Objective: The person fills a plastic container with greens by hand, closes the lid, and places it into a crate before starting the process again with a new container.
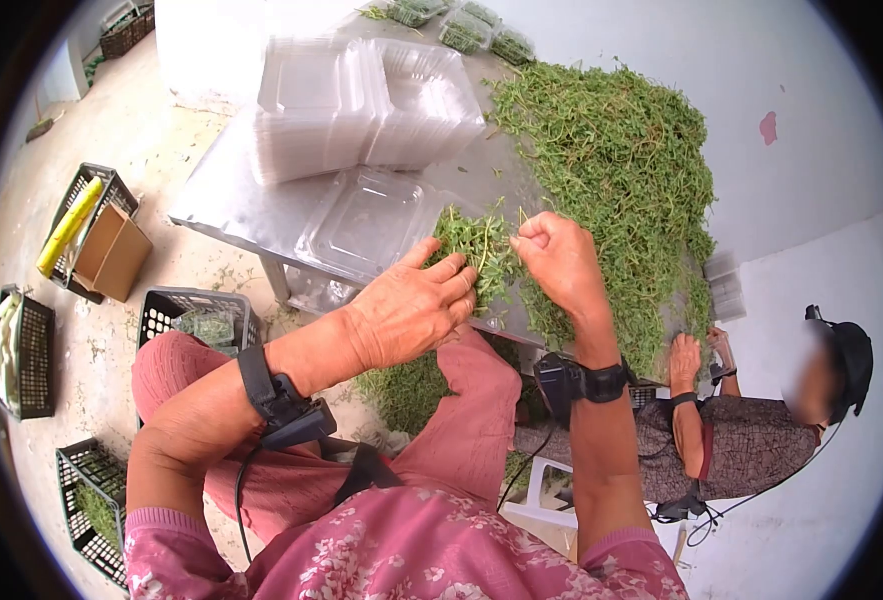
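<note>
A clear plastic clamshell box lies open at the table's near edge, its empty lid (366,222) to the left. Leafy green sprigs (481,245) fill its other half, which is mostly hidden by them and by my fingers. My left hand (411,305) rests on these greens with its fingers stretched out and slightly apart. Just right of the box, my right hand (564,262) is closed in a pinch, with a thin green stem at its fingertips. The large heap of cut greens (621,170) spreads beside and beyond it.
Tall stacks of nested clear boxes (316,110) stand behind the open one on the metal table (231,180). Filled boxes (466,32) sit at the far end. Black crates (201,305) are on the floor at left. A co-worker (741,440) works at the right, hands by the heap.
</note>
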Demonstrator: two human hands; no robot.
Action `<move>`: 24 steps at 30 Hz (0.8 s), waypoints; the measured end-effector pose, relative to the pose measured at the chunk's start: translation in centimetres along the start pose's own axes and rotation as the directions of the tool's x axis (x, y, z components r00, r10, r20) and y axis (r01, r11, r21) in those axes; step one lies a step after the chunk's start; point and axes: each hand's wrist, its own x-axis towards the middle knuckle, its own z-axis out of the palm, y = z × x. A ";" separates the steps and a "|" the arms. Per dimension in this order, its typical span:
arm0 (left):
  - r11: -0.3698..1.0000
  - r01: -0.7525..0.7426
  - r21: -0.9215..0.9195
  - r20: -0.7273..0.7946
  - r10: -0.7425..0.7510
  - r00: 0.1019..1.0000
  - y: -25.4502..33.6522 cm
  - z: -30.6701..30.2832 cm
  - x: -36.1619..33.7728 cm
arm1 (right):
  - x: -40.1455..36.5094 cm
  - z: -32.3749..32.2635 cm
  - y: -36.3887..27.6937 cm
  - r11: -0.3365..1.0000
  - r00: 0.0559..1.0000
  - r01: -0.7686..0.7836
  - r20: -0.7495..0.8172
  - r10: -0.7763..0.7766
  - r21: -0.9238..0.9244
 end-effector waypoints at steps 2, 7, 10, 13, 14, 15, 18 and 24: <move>1.000 0.003 -0.012 0.004 -0.003 1.000 0.0 0.0 -0.1 | -0.4 0.2 0.2 1.000 1.000 -0.006 0.013 0.006 -0.030; 1.000 0.000 -0.008 -0.013 0.000 1.000 0.1 -0.1 -0.3 | -0.8 1.2 0.2 0.987 0.998 0.051 0.040 -0.046 -0.155; 1.000 0.001 -0.009 -0.009 -0.002 1.000 0.1 0.0 -0.3 | -1.0 1.8 0.2 0.975 0.993 0.118 0.009 -0.118 -0.186; 1.000 -0.004 -0.015 -0.007 0.004 1.000 0.2 -0.2 -0.2 | -0.9 2.7 -0.3 0.959 0.987 0.152 -0.012 -0.159 -0.241; 1.000 -0.005 -0.008 -0.019 0.005 1.000 0.1 -0.3 -0.2 | -0.7 3.0 -0.6 0.943 0.987 0.157 0.013 -0.160 -0.295; 1.000 -0.013 0.000 -0.032 0.013 0.999 0.1 -0.4 -0.2 | -0.5 3.3 -0.9 0.924 0.987 0.158 0.033 -0.156 -0.349; 0.999 -0.017 -0.049 -0.029 0.016 0.999 -0.1 -1.4 0.2 | -0.3 4.1 -2.5 0.884 0.986 0.154 0.133 -0.105 -0.441; 0.998 -0.040 -0.053 -0.112 0.034 0.993 0.0 -1.8 1.2 | 0.2 3.9 -2.3 0.928 0.983 0.134 0.167 -0.080 -0.347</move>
